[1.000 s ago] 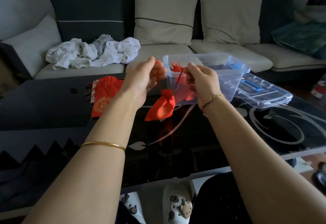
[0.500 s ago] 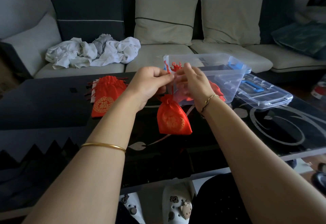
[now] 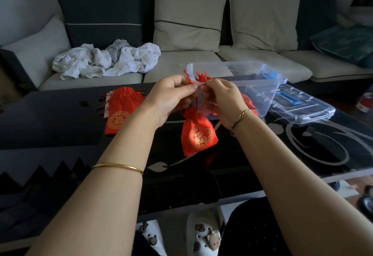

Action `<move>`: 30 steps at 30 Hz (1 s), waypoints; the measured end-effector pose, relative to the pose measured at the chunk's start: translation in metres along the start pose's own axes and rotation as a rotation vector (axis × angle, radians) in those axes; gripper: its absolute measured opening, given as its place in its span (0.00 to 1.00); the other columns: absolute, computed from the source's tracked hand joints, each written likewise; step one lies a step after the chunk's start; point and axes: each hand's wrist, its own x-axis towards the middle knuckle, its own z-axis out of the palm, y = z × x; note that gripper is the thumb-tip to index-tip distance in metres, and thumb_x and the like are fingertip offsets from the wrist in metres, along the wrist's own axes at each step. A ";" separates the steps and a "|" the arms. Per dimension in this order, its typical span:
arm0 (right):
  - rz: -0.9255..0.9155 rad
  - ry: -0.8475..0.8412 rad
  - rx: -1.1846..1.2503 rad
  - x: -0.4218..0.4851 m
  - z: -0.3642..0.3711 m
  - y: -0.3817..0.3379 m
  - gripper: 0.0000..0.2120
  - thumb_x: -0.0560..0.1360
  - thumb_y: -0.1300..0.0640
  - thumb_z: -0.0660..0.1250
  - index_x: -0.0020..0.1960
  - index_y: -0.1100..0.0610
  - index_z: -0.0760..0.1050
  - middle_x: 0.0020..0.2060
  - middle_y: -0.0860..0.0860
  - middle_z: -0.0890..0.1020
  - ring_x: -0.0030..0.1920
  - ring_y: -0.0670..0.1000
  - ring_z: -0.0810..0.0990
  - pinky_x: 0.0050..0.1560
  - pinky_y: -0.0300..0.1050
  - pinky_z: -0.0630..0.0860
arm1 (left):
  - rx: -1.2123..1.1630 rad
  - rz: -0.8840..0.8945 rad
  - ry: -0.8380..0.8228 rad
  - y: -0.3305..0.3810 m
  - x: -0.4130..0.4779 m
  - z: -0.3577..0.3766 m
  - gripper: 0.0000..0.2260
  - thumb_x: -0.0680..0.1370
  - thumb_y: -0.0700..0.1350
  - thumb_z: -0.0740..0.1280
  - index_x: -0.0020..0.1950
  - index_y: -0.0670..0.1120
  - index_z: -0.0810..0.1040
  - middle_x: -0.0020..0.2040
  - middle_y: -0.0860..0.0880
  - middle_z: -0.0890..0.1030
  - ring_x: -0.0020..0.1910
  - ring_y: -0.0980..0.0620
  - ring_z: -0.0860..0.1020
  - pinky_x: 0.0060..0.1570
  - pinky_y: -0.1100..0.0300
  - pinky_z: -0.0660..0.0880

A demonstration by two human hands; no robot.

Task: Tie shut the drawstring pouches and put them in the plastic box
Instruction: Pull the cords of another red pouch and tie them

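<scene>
A red drawstring pouch (image 3: 198, 134) with a gold emblem hangs by its strings above the black table, its mouth gathered shut. My left hand (image 3: 171, 98) and my right hand (image 3: 221, 101) are close together just above it, each pinching the red strings (image 3: 188, 78). Behind my right hand stands the clear plastic box (image 3: 252, 80), with red pouches (image 3: 248, 102) partly visible inside. A stack of several more red pouches (image 3: 121, 110) lies on the table to the left.
The box's clear lid (image 3: 298, 108) with a blue handle lies on the table right of the box. A sofa with cushions and a heap of white laundry (image 3: 105, 60) runs behind the black patterned table (image 3: 262, 154). Slippers show under the table's near edge.
My hands came together from pulling the strings apart. The pouch swung from tilted sideways to hanging straight, its gold emblem now facing me. Both hands now work the strings above its mouth.
</scene>
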 end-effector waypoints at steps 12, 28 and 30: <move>0.247 -0.126 -0.297 -0.004 -0.008 -0.004 0.14 0.75 0.57 0.60 0.31 0.56 0.69 0.22 0.49 0.70 0.20 0.46 0.68 0.24 0.35 0.66 | -0.029 0.057 0.082 -0.001 0.000 -0.006 0.09 0.76 0.30 0.62 0.45 0.43 0.74 0.37 0.46 0.79 0.30 0.57 0.75 0.30 0.68 0.73; 0.219 -0.412 0.155 -0.003 -0.001 0.009 0.09 0.79 0.58 0.60 0.42 0.55 0.75 0.31 0.48 0.78 0.31 0.45 0.76 0.35 0.39 0.72 | 0.617 0.677 0.309 -0.010 0.001 0.004 0.15 0.73 0.32 0.65 0.57 0.45 0.78 0.40 0.49 0.81 0.45 0.55 0.79 0.52 0.67 0.72; 0.194 -0.409 0.136 -0.003 -0.001 0.009 0.09 0.78 0.60 0.60 0.41 0.55 0.75 0.30 0.47 0.78 0.29 0.43 0.76 0.33 0.38 0.72 | 0.582 0.668 0.309 -0.010 0.001 0.004 0.15 0.73 0.33 0.65 0.58 0.45 0.78 0.40 0.48 0.81 0.45 0.54 0.79 0.53 0.66 0.73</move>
